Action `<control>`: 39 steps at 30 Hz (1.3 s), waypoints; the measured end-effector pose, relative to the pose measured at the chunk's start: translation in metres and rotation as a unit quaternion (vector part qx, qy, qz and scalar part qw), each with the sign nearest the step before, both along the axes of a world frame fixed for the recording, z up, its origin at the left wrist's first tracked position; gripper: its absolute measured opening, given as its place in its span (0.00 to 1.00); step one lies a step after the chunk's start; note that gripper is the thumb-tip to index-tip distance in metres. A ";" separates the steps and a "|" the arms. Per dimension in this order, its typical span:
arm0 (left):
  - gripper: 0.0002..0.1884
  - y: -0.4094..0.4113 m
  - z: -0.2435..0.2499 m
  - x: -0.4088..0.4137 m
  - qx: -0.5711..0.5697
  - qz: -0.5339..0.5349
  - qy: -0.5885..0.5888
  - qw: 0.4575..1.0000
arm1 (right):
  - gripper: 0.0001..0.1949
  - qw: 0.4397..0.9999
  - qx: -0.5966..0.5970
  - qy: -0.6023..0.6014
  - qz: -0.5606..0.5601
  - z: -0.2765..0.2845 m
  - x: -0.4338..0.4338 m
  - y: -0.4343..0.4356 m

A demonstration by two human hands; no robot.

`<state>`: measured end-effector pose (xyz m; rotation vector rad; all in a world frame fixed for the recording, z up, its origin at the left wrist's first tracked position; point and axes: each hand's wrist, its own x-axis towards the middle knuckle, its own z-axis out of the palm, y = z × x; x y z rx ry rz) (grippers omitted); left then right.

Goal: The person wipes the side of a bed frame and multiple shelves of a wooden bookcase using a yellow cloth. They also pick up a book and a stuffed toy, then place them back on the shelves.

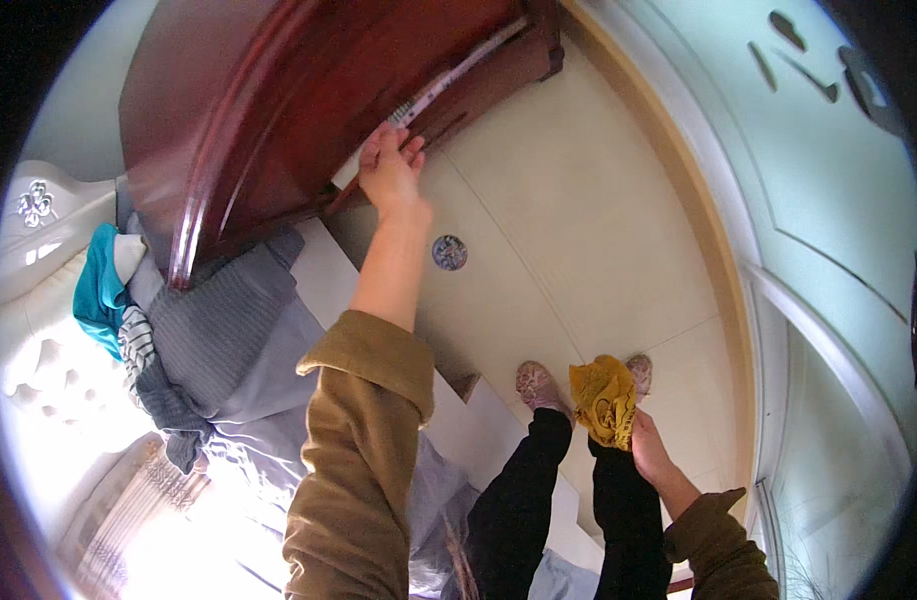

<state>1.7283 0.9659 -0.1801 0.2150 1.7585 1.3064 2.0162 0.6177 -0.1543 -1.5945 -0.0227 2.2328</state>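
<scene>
My left hand (pixel 392 169) reaches out to the low edge of a dark red wooden cabinet (pixel 338 90). Its fingertips are at a pale strip (pixel 462 69) that runs along a gap low in the cabinet front and bears dark marks. Whether the fingers grip this strip or only touch it is unclear. My right hand (pixel 648 442) holds a crumpled yellow cloth or bag (pixel 602 401) with dark printed writing, in front of my legs. The fingers of that hand are partly hidden behind the yellow material.
A round patterned disc (pixel 449 253) lies on the beige tiled floor (pixel 578 195). On the left is a bed with grey bedding (pixel 263 375), clothes and a teal cloth (pixel 97 292). A pale door (pixel 818 172) stands on the right. My feet wear pink patterned shoes (pixel 536 384).
</scene>
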 end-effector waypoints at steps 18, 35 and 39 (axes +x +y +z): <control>0.27 0.025 -0.007 -0.027 -0.221 -0.210 0.101 0.947 | 0.18 0.994 -0.009 -0.064 -0.085 0.064 -0.006 -0.003; 0.13 0.014 -0.004 -0.035 -0.221 -0.121 -0.143 0.957 | 0.19 0.989 -0.064 -0.056 -0.120 0.070 -0.031 -0.041; 0.12 -0.018 0.015 -0.004 -0.182 -0.085 -0.194 0.960 | 0.17 0.983 -0.089 -0.075 -0.143 0.069 -0.029 -0.053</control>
